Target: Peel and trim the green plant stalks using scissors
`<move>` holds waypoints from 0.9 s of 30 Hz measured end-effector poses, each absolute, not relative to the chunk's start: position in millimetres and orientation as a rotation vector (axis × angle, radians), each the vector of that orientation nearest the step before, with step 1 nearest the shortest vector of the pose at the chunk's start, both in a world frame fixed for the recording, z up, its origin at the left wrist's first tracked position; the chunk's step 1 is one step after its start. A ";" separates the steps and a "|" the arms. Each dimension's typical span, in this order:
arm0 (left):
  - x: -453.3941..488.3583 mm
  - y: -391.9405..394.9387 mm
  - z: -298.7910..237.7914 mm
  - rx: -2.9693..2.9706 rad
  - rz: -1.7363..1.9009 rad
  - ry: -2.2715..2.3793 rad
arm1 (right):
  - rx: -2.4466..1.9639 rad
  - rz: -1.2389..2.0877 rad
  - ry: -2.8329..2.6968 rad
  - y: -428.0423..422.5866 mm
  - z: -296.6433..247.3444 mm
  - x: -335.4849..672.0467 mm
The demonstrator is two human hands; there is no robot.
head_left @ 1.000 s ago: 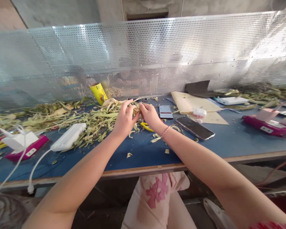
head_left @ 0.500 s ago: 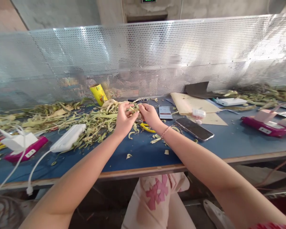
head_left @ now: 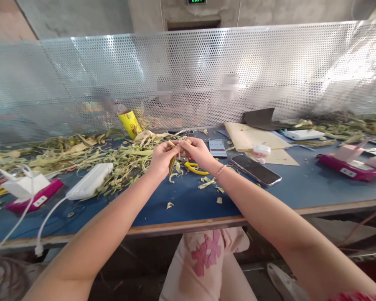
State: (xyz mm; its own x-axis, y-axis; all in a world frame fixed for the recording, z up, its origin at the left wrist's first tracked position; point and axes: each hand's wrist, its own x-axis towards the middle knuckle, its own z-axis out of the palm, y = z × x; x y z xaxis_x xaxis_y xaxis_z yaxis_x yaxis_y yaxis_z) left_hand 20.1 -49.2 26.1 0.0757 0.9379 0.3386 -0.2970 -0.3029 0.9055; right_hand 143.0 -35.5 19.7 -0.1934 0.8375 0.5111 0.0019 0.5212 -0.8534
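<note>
Over the blue table, my left hand and my right hand meet with fingertips pinched together. Between them is a greenish plant strip, which hangs down below the left fingers. Its upper part is largely covered by my fingers. A heap of pale green, withered plant strips lies just left of my left hand. Below my right hand rests a curved yellow thing, perhaps a tool handle; its other end is hidden. Small plant scraps are scattered nearby.
A yellow can leans behind the heap, before a perforated metal screen. On the right lie a phone, an earbud case, brown paper and a magenta power strip. A white power bank lies left.
My left fingers have closed in against my right ones, where a gap showed before. The plant strip now hangs down below my left hand.
</note>
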 end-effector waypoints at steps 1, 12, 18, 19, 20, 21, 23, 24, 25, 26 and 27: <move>20.2 -49.5 26.1 1.271 1.458 0.729 | -0.732 0.905 -1.594 -35.5 19.4 143.7; 18.4 -48.0 27.5 1.156 1.375 0.724 | -0.801 0.614 -1.747 -36.8 22.0 147.5; 14.9 -44.7 26.1 1.180 1.313 0.772 | -0.799 0.670 -1.805 -37.4 24.8 148.5; 13.8 -44.3 25.5 1.213 1.313 0.775 | -0.797 0.686 -1.806 -36.6 24.3 148.4; 12.6 -44.2 25.0 1.270 1.328 0.780 | -0.795 0.700 -1.802 -35.7 23.7 148.3; 11.3 -44.5 24.7 1.362 1.358 0.794 | -0.795 0.712 -1.791 -34.8 23.2 148.2; 8.6 -46.1 25.1 1.642 1.468 0.853 | -0.802 0.733 -1.760 -33.4 22.7 147.9; 7.3 -47.4 25.7 1.806 1.535 0.901 | -0.808 0.739 -1.749 -33.1 22.7 147.9; 6.2 -48.9 26.5 1.969 1.596 0.957 | -0.816 0.741 -1.746 -32.9 22.7 147.8; 5.2 -50.3 27.6 2.125 1.643 1.019 | -0.825 0.738 -1.746 -32.9 22.7 147.8; 4.4 -51.7 28.7 2.268 1.670 1.082 | -0.836 0.733 -1.749 -33.0 22.6 147.8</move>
